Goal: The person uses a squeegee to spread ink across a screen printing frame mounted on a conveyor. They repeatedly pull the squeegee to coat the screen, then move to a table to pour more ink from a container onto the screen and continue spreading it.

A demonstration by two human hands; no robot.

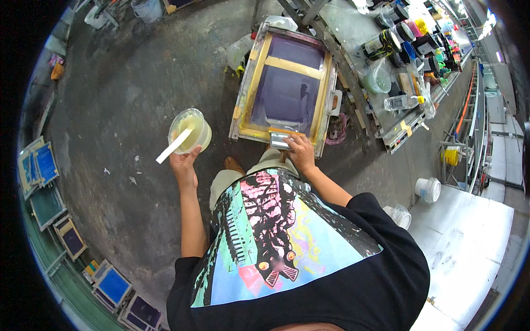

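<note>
My left hand (185,164) grips a clear plastic tub (196,134) of pale yellow paste, with a white stick (172,148) lying across into it. My right hand (301,151) is closed on a squeegee (279,142) with a metal body and orange edge, at the near edge of a screen-printing frame (237,116). The frame has purple mesh (287,91), yellowish tape around its border and a tan strip across its upper part. A smear or film shows low on the mesh near the squeegee.
A work table (353,49) at upper right carries ink jars (381,44), a clear bucket (377,80) and a bottle (399,103). Screens (113,285) lean along the left. A white bucket (427,190) stands right by white boards (458,237). The floor (110,110) is dark concrete.
</note>
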